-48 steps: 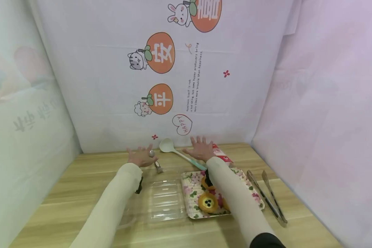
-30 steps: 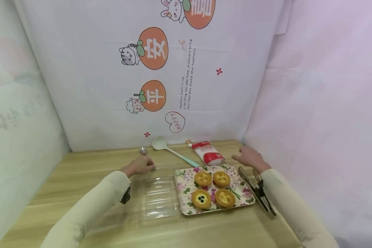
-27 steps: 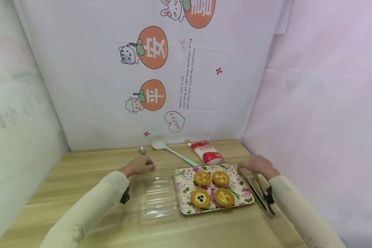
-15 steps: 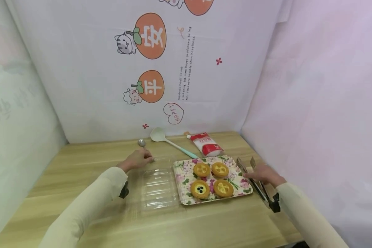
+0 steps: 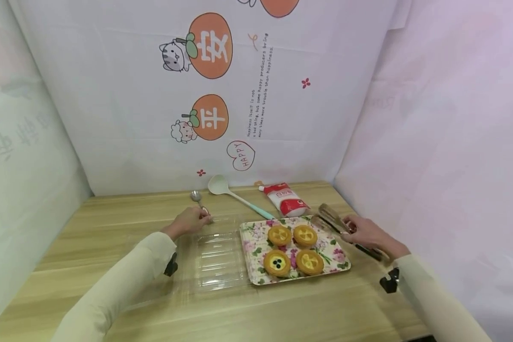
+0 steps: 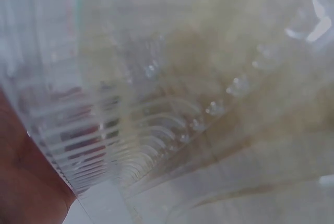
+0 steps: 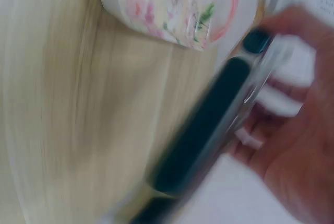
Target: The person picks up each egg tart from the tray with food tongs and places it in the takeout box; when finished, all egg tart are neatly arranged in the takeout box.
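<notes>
In the head view my right hand [image 5: 369, 233] holds a pair of metal tongs [image 5: 331, 219] with dark grips, raised over the tray's right edge. The right wrist view shows the tongs [image 7: 201, 130] blurred, thumb and fingers around them. My left hand [image 5: 187, 222], fingers curled, pinches the back rim of a clear plastic container [image 5: 220, 261]. Ribbed plastic [image 6: 151, 140] fills the left wrist view, part of that hand [image 6: 26, 172] at its left. A floral tray [image 5: 339, 259] carries several egg tarts, one [image 5: 277, 263] topped with dark berries, the others with yellow pieces, like this tart [image 5: 309, 262].
A small spoon [image 5: 195, 195] lies behind my left hand, its handle reaching toward the fingers. Farther back are a pale ladle [image 5: 218, 185] with a mint handle and a red-and-white spouted pouch [image 5: 287, 199]. White cloth walls enclose the wooden table [image 5: 256, 313].
My right hand has swung out to the right, taken hold of the tongs lying beside the tray and lifted them. My left hand has moved down to the container's rim and stayed there.
</notes>
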`<action>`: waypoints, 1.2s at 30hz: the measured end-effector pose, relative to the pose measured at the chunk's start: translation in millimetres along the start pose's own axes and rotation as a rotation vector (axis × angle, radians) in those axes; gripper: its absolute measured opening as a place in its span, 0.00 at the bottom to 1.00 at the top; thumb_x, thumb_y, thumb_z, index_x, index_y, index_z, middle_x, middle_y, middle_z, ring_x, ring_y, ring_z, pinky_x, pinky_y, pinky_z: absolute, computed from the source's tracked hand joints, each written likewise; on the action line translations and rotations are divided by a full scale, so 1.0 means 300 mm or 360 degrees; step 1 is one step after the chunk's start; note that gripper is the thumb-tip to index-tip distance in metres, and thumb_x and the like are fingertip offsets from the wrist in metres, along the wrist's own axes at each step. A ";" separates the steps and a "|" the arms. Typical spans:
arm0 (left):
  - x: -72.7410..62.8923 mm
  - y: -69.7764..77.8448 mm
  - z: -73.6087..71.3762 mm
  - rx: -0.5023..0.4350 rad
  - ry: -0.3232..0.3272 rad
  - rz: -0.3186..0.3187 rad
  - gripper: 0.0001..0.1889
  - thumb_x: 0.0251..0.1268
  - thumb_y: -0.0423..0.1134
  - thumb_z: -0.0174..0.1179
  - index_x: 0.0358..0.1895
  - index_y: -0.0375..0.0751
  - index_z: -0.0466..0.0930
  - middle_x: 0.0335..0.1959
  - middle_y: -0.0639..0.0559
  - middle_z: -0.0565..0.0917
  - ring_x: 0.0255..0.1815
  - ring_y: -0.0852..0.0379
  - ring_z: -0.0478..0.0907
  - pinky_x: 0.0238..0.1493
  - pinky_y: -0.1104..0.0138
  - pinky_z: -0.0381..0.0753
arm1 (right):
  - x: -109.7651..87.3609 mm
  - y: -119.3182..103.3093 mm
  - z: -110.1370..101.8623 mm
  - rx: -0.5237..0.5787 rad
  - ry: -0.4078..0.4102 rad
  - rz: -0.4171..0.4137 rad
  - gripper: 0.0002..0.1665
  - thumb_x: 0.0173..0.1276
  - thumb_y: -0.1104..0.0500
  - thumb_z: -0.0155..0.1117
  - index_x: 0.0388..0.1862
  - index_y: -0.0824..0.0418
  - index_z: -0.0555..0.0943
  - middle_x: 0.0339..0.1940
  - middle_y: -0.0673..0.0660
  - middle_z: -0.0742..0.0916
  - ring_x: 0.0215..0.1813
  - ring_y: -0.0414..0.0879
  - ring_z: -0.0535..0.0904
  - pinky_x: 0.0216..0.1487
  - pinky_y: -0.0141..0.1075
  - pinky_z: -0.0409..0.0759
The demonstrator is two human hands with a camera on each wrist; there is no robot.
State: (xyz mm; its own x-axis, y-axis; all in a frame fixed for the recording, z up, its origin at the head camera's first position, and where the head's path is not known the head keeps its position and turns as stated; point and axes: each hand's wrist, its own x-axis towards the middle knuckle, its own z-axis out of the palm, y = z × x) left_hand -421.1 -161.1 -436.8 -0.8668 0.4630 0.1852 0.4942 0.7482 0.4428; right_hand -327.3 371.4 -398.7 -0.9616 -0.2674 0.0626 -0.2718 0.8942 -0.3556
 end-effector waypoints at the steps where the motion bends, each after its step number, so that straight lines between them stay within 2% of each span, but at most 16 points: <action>1: -0.001 0.004 -0.003 0.0013 -0.0001 -0.0003 0.13 0.72 0.39 0.55 0.34 0.36 0.85 0.23 0.54 0.77 0.25 0.57 0.69 0.29 0.64 0.70 | -0.007 -0.005 -0.011 -0.0026 -0.0013 -0.0108 0.30 0.57 0.54 0.68 0.55 0.69 0.75 0.42 0.61 0.82 0.41 0.52 0.78 0.40 0.47 0.77; 4: 0.001 0.011 -0.009 0.0046 0.0000 -0.0019 0.13 0.72 0.40 0.55 0.35 0.36 0.85 0.21 0.54 0.75 0.24 0.57 0.69 0.27 0.64 0.69 | -0.037 -0.019 -0.036 -0.0097 -0.0074 -0.0348 0.29 0.53 0.57 0.69 0.55 0.65 0.77 0.44 0.57 0.82 0.44 0.50 0.77 0.42 0.47 0.77; 7: 0.003 0.014 -0.010 0.0077 0.0000 -0.0045 0.13 0.73 0.42 0.56 0.36 0.37 0.86 0.21 0.55 0.75 0.24 0.57 0.69 0.27 0.64 0.68 | -0.073 -0.025 -0.056 -0.0156 -0.0143 -0.0456 0.29 0.50 0.58 0.68 0.53 0.64 0.78 0.45 0.56 0.82 0.44 0.49 0.77 0.41 0.46 0.76; 14: -0.001 0.016 -0.014 0.0087 -0.0013 -0.0100 0.14 0.73 0.44 0.55 0.39 0.39 0.86 0.21 0.55 0.74 0.24 0.56 0.69 0.26 0.64 0.68 | -0.140 -0.028 -0.079 -0.0214 -0.0281 -0.0354 0.30 0.50 0.60 0.69 0.55 0.63 0.77 0.47 0.59 0.78 0.46 0.55 0.78 0.38 0.45 0.77; 18: -0.009 0.020 -0.020 0.0102 0.0004 -0.0135 0.13 0.72 0.43 0.55 0.38 0.39 0.86 0.20 0.55 0.74 0.24 0.56 0.69 0.25 0.63 0.67 | -0.126 -0.030 -0.050 -0.0266 -0.0291 -0.0385 0.30 0.51 0.60 0.68 0.56 0.62 0.77 0.44 0.57 0.78 0.42 0.50 0.77 0.36 0.42 0.75; 22: -0.007 0.014 -0.013 0.0126 -0.0004 -0.0116 0.13 0.72 0.43 0.55 0.38 0.39 0.86 0.21 0.55 0.75 0.24 0.56 0.70 0.26 0.63 0.69 | -0.101 -0.039 -0.001 -0.0299 -0.0278 -0.0433 0.29 0.51 0.59 0.68 0.56 0.60 0.78 0.42 0.54 0.78 0.38 0.43 0.73 0.35 0.38 0.72; 29: -0.003 0.010 0.010 0.0109 -0.0049 -0.0110 0.12 0.73 0.42 0.55 0.41 0.39 0.86 0.23 0.55 0.78 0.26 0.56 0.72 0.28 0.62 0.71 | -0.081 -0.053 0.062 -0.0256 -0.0255 -0.0557 0.24 0.52 0.61 0.67 0.51 0.58 0.79 0.38 0.54 0.78 0.34 0.45 0.70 0.33 0.33 0.66; 36: 0.005 0.018 0.015 0.0076 -0.0026 -0.0082 0.11 0.72 0.40 0.55 0.38 0.37 0.85 0.20 0.54 0.75 0.23 0.57 0.69 0.27 0.63 0.69 | -0.100 -0.048 0.072 -0.0193 -0.0258 -0.0504 0.20 0.55 0.61 0.65 0.50 0.58 0.80 0.39 0.53 0.79 0.33 0.43 0.70 0.33 0.34 0.66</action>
State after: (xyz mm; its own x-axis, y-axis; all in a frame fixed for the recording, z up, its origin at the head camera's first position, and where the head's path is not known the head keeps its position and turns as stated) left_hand -419.4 -154.3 -438.2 -0.8902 0.4306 0.1485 0.4517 0.7930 0.4088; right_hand -293.6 358.6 -415.5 -0.8131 -0.5822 -0.0002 -0.5667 0.7915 -0.2288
